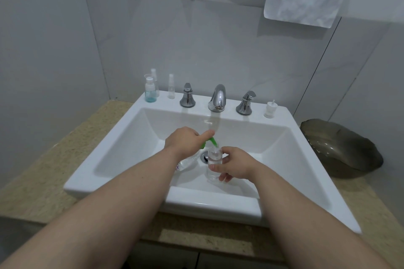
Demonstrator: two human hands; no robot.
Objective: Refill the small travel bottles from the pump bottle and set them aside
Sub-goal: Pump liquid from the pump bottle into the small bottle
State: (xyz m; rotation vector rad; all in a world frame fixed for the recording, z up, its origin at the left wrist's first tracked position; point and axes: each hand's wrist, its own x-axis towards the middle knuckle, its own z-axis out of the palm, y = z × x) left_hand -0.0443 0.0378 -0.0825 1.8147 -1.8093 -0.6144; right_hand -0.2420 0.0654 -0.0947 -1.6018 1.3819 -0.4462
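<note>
Over the white sink (122, 142) my left hand (185, 141) grips a clear pump bottle (185, 162) with a green pump head (211, 141), and its index finger lies along the top of the pump. The green nozzle points into the open mouth of a small clear travel bottle (214, 165), which my right hand (232, 165) holds upright by its side. Most of the pump bottle is hidden behind my left wrist. A white cap with a tube (270, 109) stands on the sink's back right ledge.
On the back left ledge stand a small bottle of blue liquid (150, 91) and two slim clear spray bottles (171, 87). A chrome tap (217, 98) with two handles sits at the back. A dark bowl (341, 148) rests on the counter at right.
</note>
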